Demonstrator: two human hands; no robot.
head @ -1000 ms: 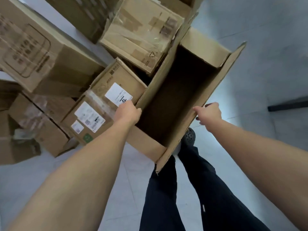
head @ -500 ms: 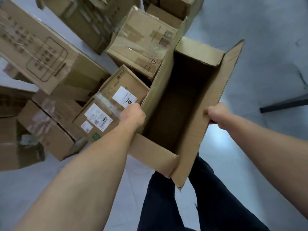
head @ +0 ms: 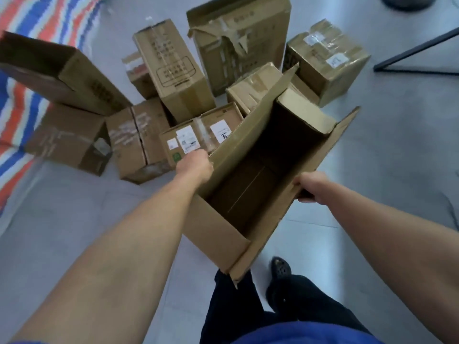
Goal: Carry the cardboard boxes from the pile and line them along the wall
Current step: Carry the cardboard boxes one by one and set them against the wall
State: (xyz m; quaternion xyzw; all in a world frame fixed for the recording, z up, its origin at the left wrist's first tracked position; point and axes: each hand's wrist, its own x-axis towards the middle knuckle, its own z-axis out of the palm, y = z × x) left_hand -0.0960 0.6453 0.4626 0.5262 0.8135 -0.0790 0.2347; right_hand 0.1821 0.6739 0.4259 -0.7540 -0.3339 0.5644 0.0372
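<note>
I hold a long, open, empty cardboard box (head: 260, 184) off the floor, its flaps standing up. My left hand (head: 196, 165) grips its left wall and my right hand (head: 310, 186) grips its right wall. Behind it lies the pile of cardboard boxes (head: 173, 70) on the grey floor. A labelled taped box (head: 196, 137) sits just beyond my left hand. A tall torn box (head: 238, 38) stands at the back.
A striped red, blue and white tarp (head: 17, 95) covers the floor at left. A black metal frame leg (head: 417, 53) crosses the upper right. My legs and a dark shoe (head: 280, 269) are below the box. No wall is in view.
The open box has come up and away from the pile in both hands. The view has pulled back, so more of the pile and the striped tarp now show.
</note>
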